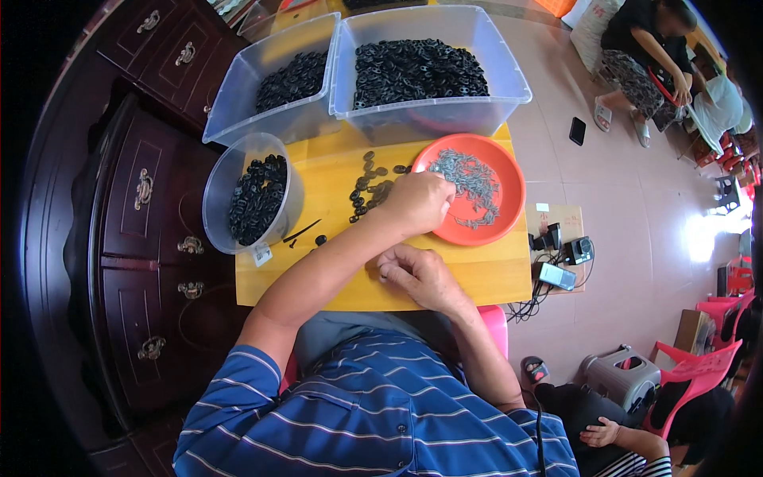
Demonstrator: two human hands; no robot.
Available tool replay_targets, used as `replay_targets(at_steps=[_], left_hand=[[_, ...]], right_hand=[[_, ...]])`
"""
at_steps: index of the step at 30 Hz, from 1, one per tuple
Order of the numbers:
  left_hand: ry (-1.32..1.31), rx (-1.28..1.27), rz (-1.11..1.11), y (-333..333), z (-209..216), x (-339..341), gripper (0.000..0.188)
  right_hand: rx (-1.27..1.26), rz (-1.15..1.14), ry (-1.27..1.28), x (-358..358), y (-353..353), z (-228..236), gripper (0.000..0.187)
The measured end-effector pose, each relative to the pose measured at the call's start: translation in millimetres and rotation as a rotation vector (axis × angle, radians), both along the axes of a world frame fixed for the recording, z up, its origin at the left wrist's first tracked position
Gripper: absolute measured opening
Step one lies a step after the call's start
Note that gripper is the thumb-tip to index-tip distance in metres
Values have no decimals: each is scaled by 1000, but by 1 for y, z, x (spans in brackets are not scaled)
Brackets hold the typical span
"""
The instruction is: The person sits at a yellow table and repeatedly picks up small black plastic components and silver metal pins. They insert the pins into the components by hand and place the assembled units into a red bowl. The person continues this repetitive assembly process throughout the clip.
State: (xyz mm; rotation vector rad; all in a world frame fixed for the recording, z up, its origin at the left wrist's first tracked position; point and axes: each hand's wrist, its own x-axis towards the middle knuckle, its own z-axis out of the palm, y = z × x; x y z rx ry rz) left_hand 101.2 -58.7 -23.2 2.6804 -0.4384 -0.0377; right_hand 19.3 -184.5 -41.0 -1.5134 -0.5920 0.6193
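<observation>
My left arm crosses in front of me to the right, and my left hand is closed at the left rim of a round red plate. Small grey metal-looking pieces lie spread in that plate. The left fingertips are turned away, so what they pinch is hidden. Closer to me, my right hand rests by the table's near edge with its fingers curled. Something small and dark shows at the right thumb and forefinger, too small to name. Loose black oval link-like pieces lie on the table beyond my left forearm.
A round clear tub and two clear bins hold black links. A thin dark strip lies on the yellow table. Dark drawers stand left. Cabled devices lie right. Other people sit nearby.
</observation>
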Motion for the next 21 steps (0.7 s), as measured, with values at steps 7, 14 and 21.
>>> replay_targets(at_steps=[7, 14, 21], left_hand=[[22, 10, -29, 5, 6, 0, 8], [-20, 171, -143, -5, -2, 6, 12], [-35, 201, -247, -5, 4, 10, 11]], right_hand=[[-21, -7, -27, 0, 0, 2, 15], [5, -15, -33, -1, 1, -2, 14], [-8, -56, -21, 1, 1, -2, 13]])
